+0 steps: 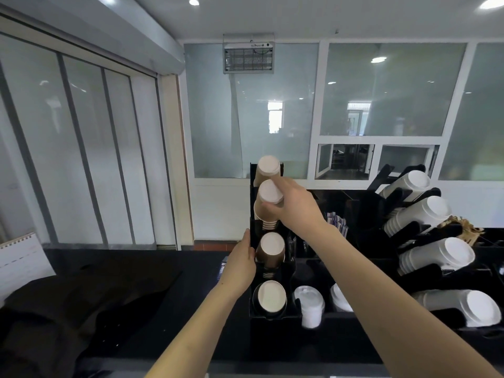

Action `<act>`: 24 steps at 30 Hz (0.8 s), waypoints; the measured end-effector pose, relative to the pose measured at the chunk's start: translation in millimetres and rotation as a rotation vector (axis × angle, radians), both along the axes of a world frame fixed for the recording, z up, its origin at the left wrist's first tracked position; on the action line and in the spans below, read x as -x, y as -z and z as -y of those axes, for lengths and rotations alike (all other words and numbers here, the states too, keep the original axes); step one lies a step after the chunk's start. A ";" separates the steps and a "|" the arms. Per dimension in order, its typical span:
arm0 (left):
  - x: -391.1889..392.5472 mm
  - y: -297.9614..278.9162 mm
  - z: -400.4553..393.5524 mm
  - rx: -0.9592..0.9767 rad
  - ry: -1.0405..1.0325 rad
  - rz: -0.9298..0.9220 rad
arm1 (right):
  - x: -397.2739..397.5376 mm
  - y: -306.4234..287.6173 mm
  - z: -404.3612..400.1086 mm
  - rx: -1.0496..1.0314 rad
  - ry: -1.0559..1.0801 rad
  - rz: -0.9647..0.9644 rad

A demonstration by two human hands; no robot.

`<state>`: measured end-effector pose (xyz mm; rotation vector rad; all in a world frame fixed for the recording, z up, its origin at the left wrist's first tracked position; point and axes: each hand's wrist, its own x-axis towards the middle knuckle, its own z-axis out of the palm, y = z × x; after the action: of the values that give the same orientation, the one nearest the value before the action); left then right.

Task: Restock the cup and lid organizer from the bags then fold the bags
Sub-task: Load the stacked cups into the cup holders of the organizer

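Note:
A black cup and lid organizer (252, 317) stands on the dark counter with four slanted slots of brown paper cups. My right hand (293, 207) grips the cup stack (268, 197) in the second slot from the top. My left hand (242, 259) rests with straight fingers against the organizer's left side, beside the third cup stack (271, 249). The top stack (268, 166) and the bottom stack (270, 297) lie in their slots. White lids (311, 304) sit in compartments at the lower right. Dark bags (81, 315) lie crumpled on the counter at the left.
A second black rack (409, 236) at the right holds several slanted stacks of white cups (433, 211). Sachets (338, 223) stand in a compartment behind my right forearm. A spiral calendar (21, 255) stands at the far left. Glass partitions rise behind the counter.

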<state>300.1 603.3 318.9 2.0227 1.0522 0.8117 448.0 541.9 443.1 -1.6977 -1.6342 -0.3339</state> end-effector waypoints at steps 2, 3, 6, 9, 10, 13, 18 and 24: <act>0.4 0.6 -4.7 0.011 -0.002 -0.010 | 0.8 0.9 -4.5 -0.010 -0.004 -0.017; 0.9 0.7 -6.0 0.010 0.001 -0.013 | 0.1 1.3 -6.3 -0.013 -0.002 -0.037; 1.7 2.1 -8.0 0.016 0.016 -0.018 | -5.1 7.6 -8.8 -0.017 -0.005 -0.085; 1.5 2.9 -9.6 0.026 0.016 -0.039 | -8.7 14.6 -8.5 -0.033 -0.017 -0.147; 1.5 2.7 -9.3 0.032 0.018 -0.034 | -9.2 15.7 -8.9 -0.040 -0.017 -0.155; 2.4 0.5 -8.3 0.049 0.019 -0.017 | -9.7 18.3 -10.0 -0.049 -0.011 -0.168; 2.5 -0.4 -7.6 0.058 0.011 -0.015 | -8.4 19.3 -8.4 -0.050 -0.002 -0.191; 0.9 0.5 -5.4 0.049 -0.011 0.005 | -4.5 19.0 -4.3 -0.032 0.001 -0.199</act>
<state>299.2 608.7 318.3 1.9750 1.0708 0.7890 452.6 546.2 424.1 -1.6516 -1.4758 -0.1840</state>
